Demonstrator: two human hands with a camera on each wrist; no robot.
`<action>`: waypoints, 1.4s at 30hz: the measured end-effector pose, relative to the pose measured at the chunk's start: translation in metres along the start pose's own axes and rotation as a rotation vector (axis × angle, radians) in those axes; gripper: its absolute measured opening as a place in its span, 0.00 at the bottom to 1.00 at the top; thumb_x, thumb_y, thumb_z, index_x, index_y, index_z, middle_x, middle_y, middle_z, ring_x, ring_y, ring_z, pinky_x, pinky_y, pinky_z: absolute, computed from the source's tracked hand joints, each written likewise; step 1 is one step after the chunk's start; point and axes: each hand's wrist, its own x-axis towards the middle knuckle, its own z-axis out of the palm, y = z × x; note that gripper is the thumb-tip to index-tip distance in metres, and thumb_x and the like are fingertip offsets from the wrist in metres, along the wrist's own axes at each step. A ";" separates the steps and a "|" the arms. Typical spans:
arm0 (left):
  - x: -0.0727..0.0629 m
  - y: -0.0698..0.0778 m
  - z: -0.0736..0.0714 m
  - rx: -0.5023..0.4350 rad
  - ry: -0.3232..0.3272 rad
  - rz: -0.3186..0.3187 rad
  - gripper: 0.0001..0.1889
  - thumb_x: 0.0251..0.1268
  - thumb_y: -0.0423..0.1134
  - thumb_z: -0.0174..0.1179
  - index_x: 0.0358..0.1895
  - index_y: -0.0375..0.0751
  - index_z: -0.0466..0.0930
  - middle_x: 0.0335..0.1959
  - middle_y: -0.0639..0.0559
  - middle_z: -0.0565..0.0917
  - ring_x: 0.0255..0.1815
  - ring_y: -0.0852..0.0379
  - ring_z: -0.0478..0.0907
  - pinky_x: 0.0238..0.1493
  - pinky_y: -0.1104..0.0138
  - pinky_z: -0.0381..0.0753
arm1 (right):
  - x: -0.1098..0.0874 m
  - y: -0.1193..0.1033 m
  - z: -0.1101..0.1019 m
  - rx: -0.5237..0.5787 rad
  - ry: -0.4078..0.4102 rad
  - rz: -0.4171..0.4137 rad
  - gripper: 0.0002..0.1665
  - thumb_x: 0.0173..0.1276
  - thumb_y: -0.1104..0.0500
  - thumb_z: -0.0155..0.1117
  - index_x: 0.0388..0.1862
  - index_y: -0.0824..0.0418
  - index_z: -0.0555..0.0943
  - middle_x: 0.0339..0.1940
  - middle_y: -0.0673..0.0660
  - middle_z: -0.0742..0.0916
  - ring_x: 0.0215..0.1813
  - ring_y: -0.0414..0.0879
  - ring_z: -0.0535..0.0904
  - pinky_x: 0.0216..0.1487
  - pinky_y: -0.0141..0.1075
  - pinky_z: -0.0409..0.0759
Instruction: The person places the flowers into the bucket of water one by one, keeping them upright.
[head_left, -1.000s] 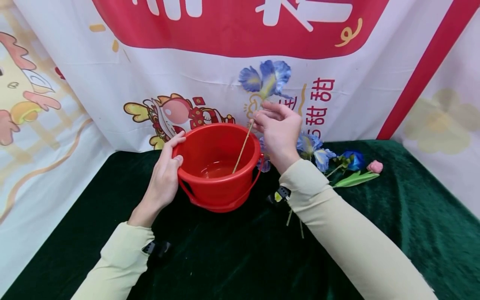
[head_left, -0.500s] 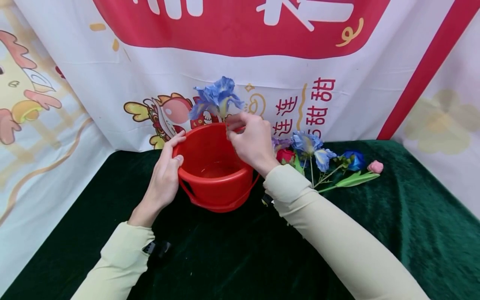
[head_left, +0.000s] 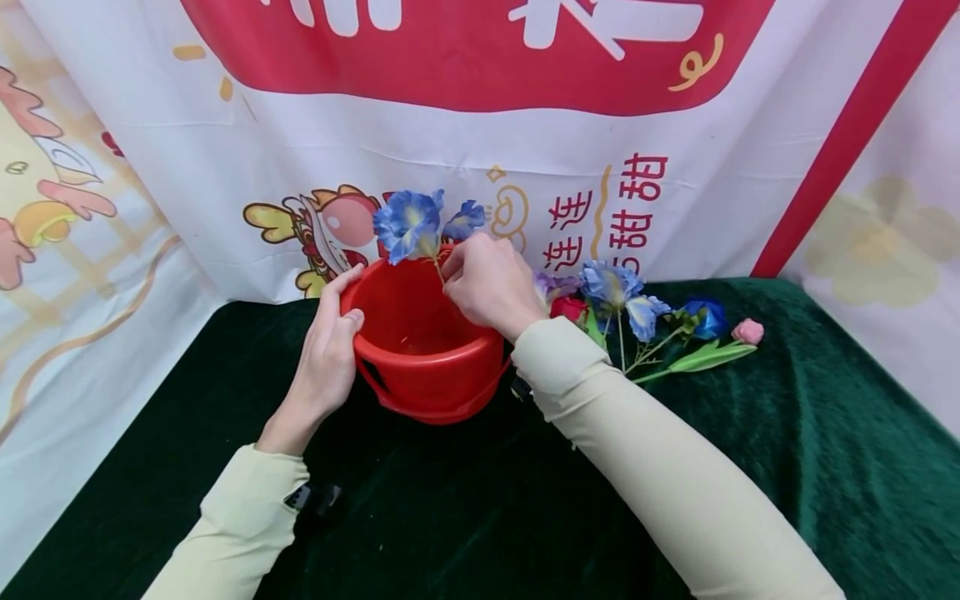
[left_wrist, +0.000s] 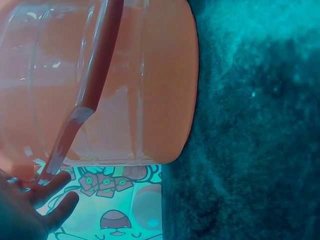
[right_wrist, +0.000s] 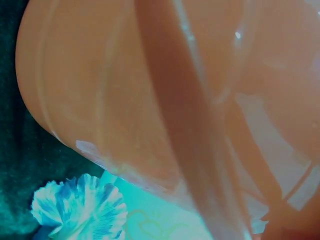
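Observation:
In the head view a red bucket (head_left: 442,383) stands upright on the dark green cloth. My left hand (head_left: 318,367) holds its left side, the thumb at the rim. The left wrist view shows a few of that hand's fingers (left_wrist: 57,200) beside the handle's end. Over the bucket's far right rim, my right hand (head_left: 491,279) pinches the stem of a blue artificial iris (head_left: 408,223). Its petals hang above the back rim; the lower stem is hidden by the hand and bucket. In the right wrist view the bucket (right_wrist: 115,85) fills most of the picture.
Right of the bucket lie more artificial flowers: a blue iris (head_left: 615,287), a red rose (head_left: 568,308), a purple flower (head_left: 553,285), a blue rose (head_left: 707,318) and a pink tulip (head_left: 748,331). A printed curtain (head_left: 315,142) hangs close behind.
My right hand has moved left and down with the iris, from above the right rim to over the bucket. The flower head now tilts lower at the back rim. The left hand keeps its place.

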 end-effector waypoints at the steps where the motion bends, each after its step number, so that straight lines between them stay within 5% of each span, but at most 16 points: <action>1: 0.000 0.000 0.000 0.003 0.003 -0.005 0.32 0.83 0.40 0.38 0.86 0.48 0.49 0.83 0.50 0.62 0.77 0.46 0.66 0.75 0.40 0.73 | 0.001 -0.001 0.000 -0.008 -0.008 -0.003 0.12 0.66 0.60 0.68 0.43 0.48 0.93 0.40 0.45 0.93 0.51 0.46 0.87 0.55 0.46 0.87; 13: -0.002 -0.001 0.002 0.029 0.031 -0.048 0.32 0.83 0.44 0.36 0.87 0.50 0.49 0.83 0.48 0.62 0.79 0.45 0.66 0.78 0.39 0.69 | 0.005 -0.001 -0.001 0.078 -0.022 0.021 0.08 0.67 0.55 0.76 0.44 0.47 0.94 0.39 0.45 0.94 0.50 0.43 0.88 0.55 0.43 0.86; 23: -0.002 0.002 0.006 0.023 0.040 -0.075 0.32 0.84 0.45 0.35 0.87 0.51 0.49 0.84 0.50 0.63 0.78 0.46 0.67 0.78 0.40 0.71 | -0.009 0.022 -0.007 0.508 0.037 -0.066 0.11 0.67 0.57 0.77 0.48 0.54 0.93 0.39 0.51 0.95 0.44 0.42 0.91 0.50 0.38 0.87; 30: -0.004 0.001 0.003 0.035 0.052 -0.079 0.32 0.84 0.45 0.35 0.87 0.51 0.49 0.83 0.49 0.64 0.77 0.46 0.68 0.77 0.40 0.72 | -0.028 0.056 -0.019 0.903 0.068 -0.090 0.16 0.69 0.59 0.76 0.53 0.64 0.90 0.42 0.58 0.94 0.43 0.53 0.93 0.47 0.42 0.92; 42: -0.003 0.001 0.004 0.036 0.038 -0.075 0.32 0.84 0.44 0.34 0.87 0.51 0.48 0.83 0.49 0.64 0.77 0.46 0.68 0.76 0.40 0.72 | -0.049 0.142 -0.037 0.968 0.255 0.117 0.16 0.68 0.56 0.77 0.51 0.63 0.90 0.38 0.48 0.94 0.38 0.44 0.92 0.44 0.37 0.91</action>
